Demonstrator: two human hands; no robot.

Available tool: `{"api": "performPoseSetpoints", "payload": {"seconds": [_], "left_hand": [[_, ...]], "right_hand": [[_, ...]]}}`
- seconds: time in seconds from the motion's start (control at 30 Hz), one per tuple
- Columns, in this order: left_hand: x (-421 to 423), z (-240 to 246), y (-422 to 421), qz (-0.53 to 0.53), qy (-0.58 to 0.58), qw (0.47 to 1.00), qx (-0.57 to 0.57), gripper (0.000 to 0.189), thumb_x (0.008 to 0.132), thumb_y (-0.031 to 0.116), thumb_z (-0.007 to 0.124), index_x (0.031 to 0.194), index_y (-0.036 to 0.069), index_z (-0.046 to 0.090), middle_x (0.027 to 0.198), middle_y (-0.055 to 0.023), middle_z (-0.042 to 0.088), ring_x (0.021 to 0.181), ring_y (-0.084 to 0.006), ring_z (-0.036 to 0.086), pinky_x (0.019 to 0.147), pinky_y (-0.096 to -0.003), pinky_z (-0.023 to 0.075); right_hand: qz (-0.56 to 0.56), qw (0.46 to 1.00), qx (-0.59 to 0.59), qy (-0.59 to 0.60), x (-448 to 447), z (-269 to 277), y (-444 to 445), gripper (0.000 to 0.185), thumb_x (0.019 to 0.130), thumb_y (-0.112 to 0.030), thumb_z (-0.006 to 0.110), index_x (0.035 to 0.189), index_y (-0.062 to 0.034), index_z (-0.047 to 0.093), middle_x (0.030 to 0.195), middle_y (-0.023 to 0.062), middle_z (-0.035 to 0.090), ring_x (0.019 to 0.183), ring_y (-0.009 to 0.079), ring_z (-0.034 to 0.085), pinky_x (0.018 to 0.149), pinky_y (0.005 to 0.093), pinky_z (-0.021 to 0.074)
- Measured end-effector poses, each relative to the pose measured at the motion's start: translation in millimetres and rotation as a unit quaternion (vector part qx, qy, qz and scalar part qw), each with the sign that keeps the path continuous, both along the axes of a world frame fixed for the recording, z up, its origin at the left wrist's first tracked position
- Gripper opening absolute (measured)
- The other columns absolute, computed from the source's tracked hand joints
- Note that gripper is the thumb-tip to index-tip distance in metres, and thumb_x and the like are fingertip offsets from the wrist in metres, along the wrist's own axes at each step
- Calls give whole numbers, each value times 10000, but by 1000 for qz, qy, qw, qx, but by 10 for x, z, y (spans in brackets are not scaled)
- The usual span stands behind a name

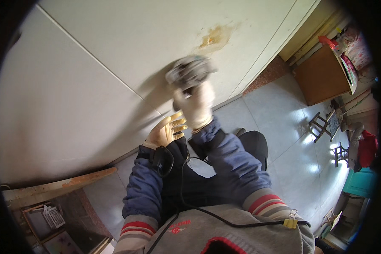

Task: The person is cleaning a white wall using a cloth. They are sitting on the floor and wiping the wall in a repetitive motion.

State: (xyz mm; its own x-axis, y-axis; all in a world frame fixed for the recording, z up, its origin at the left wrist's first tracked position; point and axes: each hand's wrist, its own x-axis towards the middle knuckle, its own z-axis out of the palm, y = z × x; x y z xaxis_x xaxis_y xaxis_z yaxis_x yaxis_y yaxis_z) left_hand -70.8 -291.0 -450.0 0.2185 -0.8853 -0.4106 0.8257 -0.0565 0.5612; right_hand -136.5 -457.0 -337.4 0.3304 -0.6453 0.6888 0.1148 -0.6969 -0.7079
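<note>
My right hand, in a pale glove and blurred, grips a crumpled grey cloth. The cloth is at the white wall panel; whether it presses on the surface I cannot tell. Above the cloth, a yellow-brown stain with worn paint marks the panel. My left hand, also in a pale glove with yellowish fingertips, is held low and to the left of my right wrist. Its fingers are spread and nothing is in it. Dark blue sleeves cover both forearms, and a black device is strapped at my left wrist.
A black cable runs across my lap, fixed by a yellow binder clip. On the tiled floor at right stand a brown cabinet and a folding stool. A worn wooden edge lies at lower left.
</note>
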Motion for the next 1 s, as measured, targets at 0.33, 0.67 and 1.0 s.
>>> {"api": "performPoseSetpoints", "payload": {"seconds": [0.33, 0.67, 1.0], "left_hand": [[-42, 15, -48, 9, -3, 1000, -12, 668, 935, 490, 591, 1461, 110, 429, 1349, -84, 575, 1180, -237, 569, 945, -428, 471], [-58, 143, -19, -6, -34, 999, 20, 737, 924, 476, 617, 1505, 77, 402, 1414, -120, 537, 1181, -227, 576, 971, -365, 490], [-49, 146, -13, -7, -8, 1000, 11, 762, 905, 472, 649, 1504, 75, 394, 1381, -139, 556, 1179, -242, 574, 984, -384, 483]], "right_hand": [[132, 933, 321, -100, -377, 163, 199, 314, 789, -58, 720, 1086, -26, 622, 918, 68, 658, 831, 151, 632, 746, 313, 531], [-58, 952, 244, -178, -382, 517, -1261, 319, 829, -72, 754, 1116, -19, 626, 1033, 42, 666, 911, 138, 604, 828, 299, 504], [28, 988, -115, 96, -206, 115, -401, 463, 669, -193, 836, 1047, -90, 590, 730, 87, 590, 653, 275, 601, 588, 405, 498]]}}
